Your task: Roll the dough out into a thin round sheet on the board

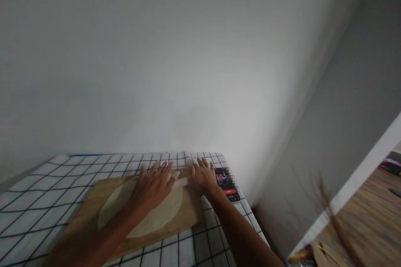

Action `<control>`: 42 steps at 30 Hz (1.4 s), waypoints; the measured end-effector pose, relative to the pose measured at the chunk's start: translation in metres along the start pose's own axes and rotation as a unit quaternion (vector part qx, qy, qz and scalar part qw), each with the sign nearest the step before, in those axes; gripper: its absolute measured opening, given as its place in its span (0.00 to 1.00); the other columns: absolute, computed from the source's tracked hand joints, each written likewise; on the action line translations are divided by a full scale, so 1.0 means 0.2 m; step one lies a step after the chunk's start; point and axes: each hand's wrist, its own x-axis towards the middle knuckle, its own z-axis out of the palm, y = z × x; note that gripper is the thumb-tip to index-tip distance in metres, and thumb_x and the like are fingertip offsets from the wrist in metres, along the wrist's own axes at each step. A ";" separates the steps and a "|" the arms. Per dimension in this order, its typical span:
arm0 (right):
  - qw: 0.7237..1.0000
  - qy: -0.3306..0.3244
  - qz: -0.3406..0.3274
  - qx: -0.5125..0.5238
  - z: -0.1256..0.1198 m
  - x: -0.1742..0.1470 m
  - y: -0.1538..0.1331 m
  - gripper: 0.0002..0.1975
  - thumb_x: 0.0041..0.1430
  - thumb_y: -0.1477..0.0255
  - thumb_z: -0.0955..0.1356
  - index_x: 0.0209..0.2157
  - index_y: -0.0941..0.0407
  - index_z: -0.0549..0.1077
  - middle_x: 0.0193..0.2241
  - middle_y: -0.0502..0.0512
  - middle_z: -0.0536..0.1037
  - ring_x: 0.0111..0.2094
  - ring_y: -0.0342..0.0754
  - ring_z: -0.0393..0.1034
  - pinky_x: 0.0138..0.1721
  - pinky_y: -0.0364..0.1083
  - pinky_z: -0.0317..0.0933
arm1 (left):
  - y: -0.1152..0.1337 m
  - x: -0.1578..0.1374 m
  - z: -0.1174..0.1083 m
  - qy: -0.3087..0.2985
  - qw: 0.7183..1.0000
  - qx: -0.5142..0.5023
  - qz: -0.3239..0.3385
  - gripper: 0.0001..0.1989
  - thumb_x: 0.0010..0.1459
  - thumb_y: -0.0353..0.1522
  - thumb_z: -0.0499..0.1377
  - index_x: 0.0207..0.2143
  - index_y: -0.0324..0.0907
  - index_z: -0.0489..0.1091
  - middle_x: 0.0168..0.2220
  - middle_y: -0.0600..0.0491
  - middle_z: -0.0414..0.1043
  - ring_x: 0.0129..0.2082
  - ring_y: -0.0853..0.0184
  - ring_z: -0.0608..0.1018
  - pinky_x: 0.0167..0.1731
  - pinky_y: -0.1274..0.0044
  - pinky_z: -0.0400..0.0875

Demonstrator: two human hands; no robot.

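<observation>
2 bare forearms (238, 229) closest, angled in from the bottom edge. Also near, at lower right and partly cut off, a brown paper-like bundle (328, 254) and a colourful wrapper (300, 256), too blurred to name. Spread below, a white cloth (25, 212) with a dark grid. On that cloth, 1 wooden board (192, 212), set at a slant. On the board, 1 thin, pale, rounded sheet of dough (159, 217), lying flat, partly hidden under the left forearm. Toward its far right part, 1 pale rolling pin (182, 182), visible only between the hands. Over the pin's left part, the left hand (158, 181), palm down, fingers apart and stretched forward. Over its right part, the right hand (203, 175), likewise palm down, fingers reaching out past the pin. Cannot tell how firmly pressed. Just right of the right hand, on the cloth, 1 phone (224, 183) with a lit screen and red bar. Beyond, a plain pale wall (188, 58). Off to the right, past a white strip (369, 162), a wood-grained surface (369, 212).
</observation>
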 end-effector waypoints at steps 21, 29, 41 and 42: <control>0.999 0.005 -0.033 -0.024 -0.05 -0.25 -0.01 0.22 0.77 0.62 0.53 0.56 0.52 0.73 0.64 0.60 0.69 0.68 0.54 0.56 0.65 0.60 0.50 | 0.10 -0.04 -0.08 0.020 0.998 -0.019 -0.052 0.25 0.68 0.39 0.49 0.59 0.36 0.71 0.61 0.36 0.72 0.64 0.42 0.68 0.63 0.46 0.55; 0.998 0.054 -0.042 0.015 -0.09 -0.66 -0.09 0.16 0.75 0.65 0.60 0.57 0.45 0.72 0.60 0.54 0.74 0.62 0.51 0.67 0.62 0.54 0.57 | 0.15 -0.36 -0.20 0.053 0.996 -0.055 0.037 0.24 0.69 0.37 0.49 0.65 0.44 0.65 0.66 0.46 0.67 0.66 0.52 0.67 0.65 0.55 0.59; 0.989 0.097 -0.030 0.109 -0.07 -0.83 -0.13 0.20 0.65 0.72 0.69 0.58 0.47 0.73 0.57 0.53 0.76 0.56 0.54 0.71 0.58 0.52 0.62 | 0.14 -0.66 -0.34 0.059 0.995 0.009 0.075 0.29 0.68 0.36 0.52 0.69 0.43 0.57 0.68 0.49 0.63 0.66 0.56 0.67 0.65 0.61 0.63; 0.989 0.101 -0.034 0.104 -0.07 -0.82 -0.11 0.20 0.66 0.71 0.69 0.59 0.47 0.72 0.57 0.53 0.76 0.57 0.54 0.70 0.58 0.52 0.62 | 0.13 -0.65 -0.33 0.055 0.995 0.005 0.080 0.28 0.68 0.36 0.52 0.69 0.44 0.57 0.68 0.49 0.64 0.66 0.57 0.67 0.65 0.61 0.64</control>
